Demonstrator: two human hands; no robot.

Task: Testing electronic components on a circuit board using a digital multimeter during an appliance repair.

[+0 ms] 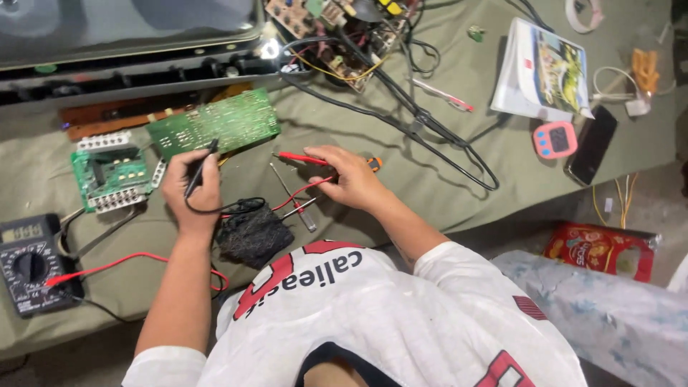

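— Olive-green cloth covers the whole bench, with boards and cables scattered on it. What are the hands doing?

— Left hand has its fingers closed around a black probe, whose tip touches the near edge of a large green circuit board.

— And the other?

— Right hand pinches a red probe, lying nearly flat above the cloth, tip pointing toward the green board but apart from it.

— Where do the leads run?

— Red wire trails back to a black multimeter at the left edge. A smaller green board sits just left of the left hand, and a screwdriver lies between the hands.
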